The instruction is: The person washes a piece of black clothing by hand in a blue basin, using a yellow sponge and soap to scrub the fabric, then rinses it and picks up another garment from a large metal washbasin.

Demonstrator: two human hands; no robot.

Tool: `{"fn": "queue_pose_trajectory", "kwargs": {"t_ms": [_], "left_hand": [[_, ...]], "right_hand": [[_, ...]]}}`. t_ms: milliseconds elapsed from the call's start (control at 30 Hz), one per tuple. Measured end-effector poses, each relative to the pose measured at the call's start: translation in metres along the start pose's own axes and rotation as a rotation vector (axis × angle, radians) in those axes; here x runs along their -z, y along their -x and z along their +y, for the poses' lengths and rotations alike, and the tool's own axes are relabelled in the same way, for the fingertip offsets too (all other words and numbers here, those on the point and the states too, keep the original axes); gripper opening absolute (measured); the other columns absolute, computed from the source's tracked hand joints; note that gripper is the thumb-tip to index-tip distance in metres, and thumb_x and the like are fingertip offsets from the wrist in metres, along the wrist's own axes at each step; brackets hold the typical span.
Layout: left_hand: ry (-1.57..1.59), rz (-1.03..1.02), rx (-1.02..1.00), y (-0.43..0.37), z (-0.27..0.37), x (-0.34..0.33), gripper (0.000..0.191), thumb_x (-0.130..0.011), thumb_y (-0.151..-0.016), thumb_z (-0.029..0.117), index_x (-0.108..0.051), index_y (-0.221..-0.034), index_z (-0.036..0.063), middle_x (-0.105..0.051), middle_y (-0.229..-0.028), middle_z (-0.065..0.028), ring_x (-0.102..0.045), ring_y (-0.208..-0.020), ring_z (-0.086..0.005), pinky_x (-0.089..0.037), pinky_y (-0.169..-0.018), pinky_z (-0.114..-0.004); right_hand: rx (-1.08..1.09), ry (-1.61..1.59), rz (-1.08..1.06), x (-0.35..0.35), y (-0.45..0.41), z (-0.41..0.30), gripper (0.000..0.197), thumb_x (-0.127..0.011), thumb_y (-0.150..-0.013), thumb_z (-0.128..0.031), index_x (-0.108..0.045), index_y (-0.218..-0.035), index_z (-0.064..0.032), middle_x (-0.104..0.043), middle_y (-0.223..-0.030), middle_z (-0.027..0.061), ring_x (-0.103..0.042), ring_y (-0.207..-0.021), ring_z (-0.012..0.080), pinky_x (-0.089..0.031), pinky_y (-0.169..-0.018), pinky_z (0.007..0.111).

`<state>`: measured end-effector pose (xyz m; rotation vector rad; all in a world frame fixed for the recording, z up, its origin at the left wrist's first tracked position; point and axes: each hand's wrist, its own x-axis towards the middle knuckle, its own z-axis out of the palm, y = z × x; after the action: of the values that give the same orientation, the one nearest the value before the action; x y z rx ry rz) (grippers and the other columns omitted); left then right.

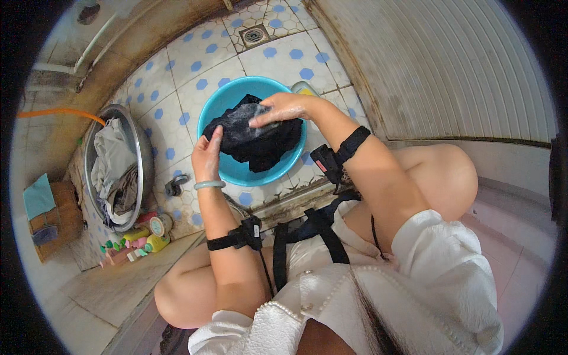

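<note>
A wet black cloth garment [270,148], whitish with suds on its upper part, lies bunched in a round turquoise plastic basin [252,179] on the tiled floor. My left hand [207,153] pinches the garment's left edge between thumb and fingers, above the basin's left rim. On the other side my right hand [282,109], wet with some foam, grips the garment's sudsy upper part, thumb on top; its lower fingers are partly hidden. A pale bangle is around my left wrist, and black straps with small devices are on both forearms.
At left, a metal basin [144,177] holds grey and white clothes, with an orange hose [62,112] over its rim. Several bottles [157,242] stand below it. A floor drain [254,35] lies beyond the turquoise basin. A ribbed panel [426,66] rises at right, and a raised sill runs before me.
</note>
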<state>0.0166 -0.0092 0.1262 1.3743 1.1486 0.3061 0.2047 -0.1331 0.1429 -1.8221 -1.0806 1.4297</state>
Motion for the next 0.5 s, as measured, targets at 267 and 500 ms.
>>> {"fn": "queue_pose_trajectory", "kwargs": {"t_ms": [267,500], "left_hand": [[0.548,-0.265,-0.230,0.022,0.053,0.019,0.015,-0.048,-0.088,0.027,-0.050,-0.088,0.0119,-0.056,-0.096,-0.0022,-0.052,-0.092,-0.0152,-0.042,-0.079,-0.034],[0.588,-0.191,-0.253,0.019,0.054,0.023,0.012,-0.048,-0.088,0.022,-0.046,-0.087,0.0101,-0.055,-0.088,-0.0020,-0.054,-0.081,-0.0125,-0.045,-0.073,-0.030]], "right_hand": [[0.324,-0.672,-0.076,0.010,0.009,-0.015,0.040,-0.071,-0.067,-0.016,-0.055,-0.100,-0.0017,-0.060,-0.092,0.0055,-0.055,-0.085,0.0126,-0.041,-0.079,0.026],[0.262,-0.445,-0.092,0.006,0.004,-0.008,0.058,-0.071,-0.067,-0.013,-0.044,-0.117,0.0010,-0.052,-0.111,0.0128,-0.049,-0.102,0.0166,-0.037,-0.087,0.027]]}}
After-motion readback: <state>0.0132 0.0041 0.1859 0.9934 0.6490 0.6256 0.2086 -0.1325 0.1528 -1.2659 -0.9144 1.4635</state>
